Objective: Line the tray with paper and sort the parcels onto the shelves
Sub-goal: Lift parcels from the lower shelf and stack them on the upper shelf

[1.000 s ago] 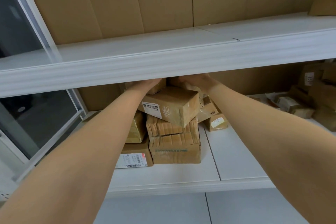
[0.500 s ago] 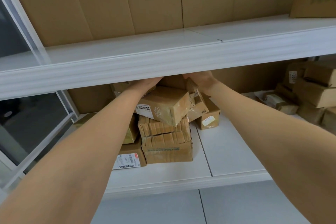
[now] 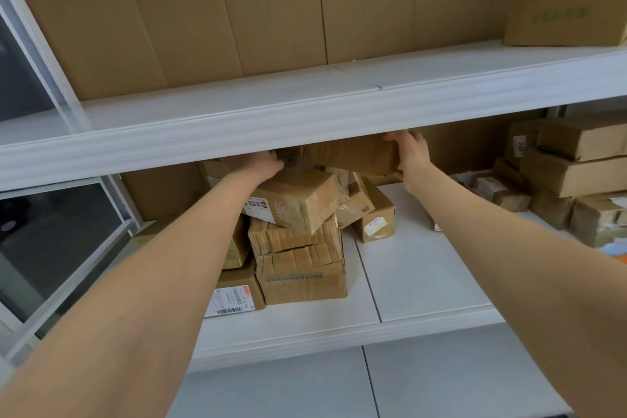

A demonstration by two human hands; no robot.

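Right hand (image 3: 410, 156) clamps the right end of a flat cardboard parcel (image 3: 353, 155), thumb beneath, fingers over the top edge. Left hand (image 3: 259, 164) is at the parcel's left end; I cannot tell its grip, as the fingers are tucked behind the upper shelf lip (image 3: 237, 142). Parcel is held roughly level just under that lip, above a tilted labelled box (image 3: 295, 202). That box sits on a corrugated bundle (image 3: 295, 243), on the middle shelf (image 3: 424, 268). I note more parcels (image 3: 576, 176) stacked at far right, well apart.
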